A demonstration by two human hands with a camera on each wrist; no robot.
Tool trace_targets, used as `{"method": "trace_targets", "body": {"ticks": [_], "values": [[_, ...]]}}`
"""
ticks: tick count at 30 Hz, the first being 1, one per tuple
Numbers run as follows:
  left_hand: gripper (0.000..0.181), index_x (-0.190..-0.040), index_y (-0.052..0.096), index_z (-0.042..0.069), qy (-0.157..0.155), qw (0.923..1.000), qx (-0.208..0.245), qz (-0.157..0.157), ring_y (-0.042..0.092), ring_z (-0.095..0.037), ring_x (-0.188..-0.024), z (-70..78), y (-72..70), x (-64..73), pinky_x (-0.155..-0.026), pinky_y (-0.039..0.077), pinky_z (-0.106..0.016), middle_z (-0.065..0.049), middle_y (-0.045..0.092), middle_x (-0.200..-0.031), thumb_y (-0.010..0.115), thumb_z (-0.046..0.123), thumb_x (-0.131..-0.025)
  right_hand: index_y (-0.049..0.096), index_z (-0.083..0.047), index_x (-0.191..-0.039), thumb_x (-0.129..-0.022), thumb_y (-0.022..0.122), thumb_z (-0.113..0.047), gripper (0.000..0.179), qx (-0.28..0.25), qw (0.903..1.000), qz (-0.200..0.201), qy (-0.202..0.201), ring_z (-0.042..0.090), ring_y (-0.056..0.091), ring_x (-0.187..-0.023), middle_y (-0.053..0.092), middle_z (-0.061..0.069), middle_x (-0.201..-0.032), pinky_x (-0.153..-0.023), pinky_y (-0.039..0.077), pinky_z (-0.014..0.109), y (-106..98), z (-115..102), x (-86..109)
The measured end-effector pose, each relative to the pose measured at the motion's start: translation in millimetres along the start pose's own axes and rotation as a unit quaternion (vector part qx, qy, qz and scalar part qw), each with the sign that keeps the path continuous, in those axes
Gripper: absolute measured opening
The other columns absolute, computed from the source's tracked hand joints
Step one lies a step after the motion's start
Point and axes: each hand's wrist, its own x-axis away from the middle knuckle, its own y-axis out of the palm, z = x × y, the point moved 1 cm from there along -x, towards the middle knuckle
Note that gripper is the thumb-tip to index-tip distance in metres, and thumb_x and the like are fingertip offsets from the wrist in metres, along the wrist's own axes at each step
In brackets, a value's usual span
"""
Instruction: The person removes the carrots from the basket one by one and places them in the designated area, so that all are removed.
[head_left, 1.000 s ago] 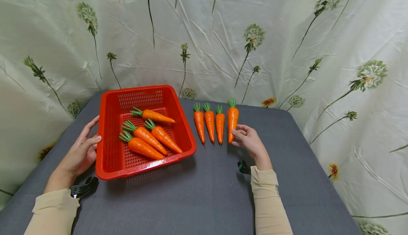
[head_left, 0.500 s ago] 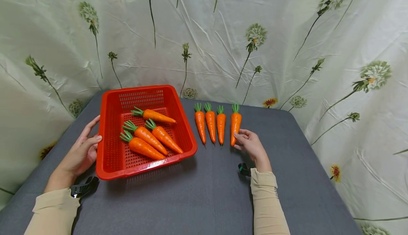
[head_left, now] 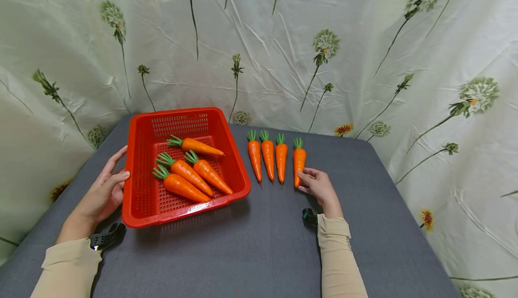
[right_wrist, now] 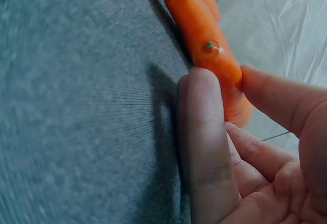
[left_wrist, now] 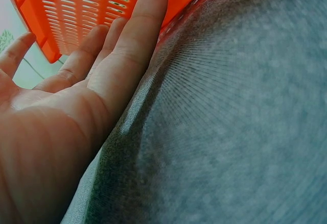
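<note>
A pale cloth point(head_left: 263, 42) printed with dandelions hangs behind a dark grey table point(head_left: 259, 253), from its 9 o'clock side round to its 3 o'clock side, with 12 o'clock being straight ahead of the person. Toward 10 o'clock stands a red basket point(head_left: 139, 167) with slotted walls and a perforated floor. Inside lie four carrots point(head_left: 184, 188), green tops toward 10 o'clock and tips roughly toward 4.

The left hand point(head_left: 99, 194) is at the basket's 9 o'clock side, its fingers extended and apart. The thumb touches the rim and the fingers rest against the outer wall — a light contact rather than a closed grip.

At the basket's 3 o'clock side, three carrots point(head_left: 268, 156) lie in a row, tops at 12 and tips at 6. Just beyond them, at their 3 o'clock, is one more carrot point(head_left: 299, 161), lined up the same way. The right hand point(head_left: 321, 188) pinches it near the tip between thumb and fingers — closed only as far as the carrot's thickness. Whether its whole length touches the table, I cannot tell.

Each wrist wears a black band, below which come beige sleeves point(head_left: 340, 257).
</note>
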Motion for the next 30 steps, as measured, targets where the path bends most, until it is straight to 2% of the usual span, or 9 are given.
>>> {"method": "trace_targets", "body": {"ticks": [10,19,30], "values": [[0.066,-0.161,0.01,0.031,-0.003,1.0,-0.003,0.001,0.068,-0.014,-0.111,1.2,1.2,0.5,-0.084,0.061,-0.035,0.001,0.055,-0.139,0.032,0.003,-0.106,0.045,0.003,-0.147,-0.1,0.063,-0.021,0.055,0.001,0.9998,0.021,0.002,0.003,0.067,-0.082,0.062,0.02,-0.128,-0.071,0.058,0.018,3.4,2.0,-0.8],[0.066,-0.161,0.011,0.032,-0.007,1.0,-0.003,0.005,0.068,-0.014,-0.11,1.2,0.4,-0.3,-0.084,0.061,-0.035,0.002,0.054,-0.139,0.032,0.003,-0.106,0.048,0.002,-0.145,-0.099,0.063,-0.02,0.053,0.018,0.9994,0.03,-0.003,0.002,0.065,-0.083,0.059,0.024,-0.134,-0.07,0.057,0.016,9.3,0.5,-2.2],[0.066,-0.161,0.012,0.031,-0.005,0.9999,-0.004,0.009,0.068,-0.014,-0.109,0.3,0.3,-0.1,-0.083,0.061,-0.035,0.002,0.055,-0.139,0.032,0.002,-0.106,0.053,0.001,-0.142,-0.099,0.065,-0.026,0.052,0.058,0.9966,0.053,-0.025,0.004,0.061,-0.077,0.066,0.015,-0.118,-0.065,0.054,0.017,10.8,0.8,-4.1]]}}
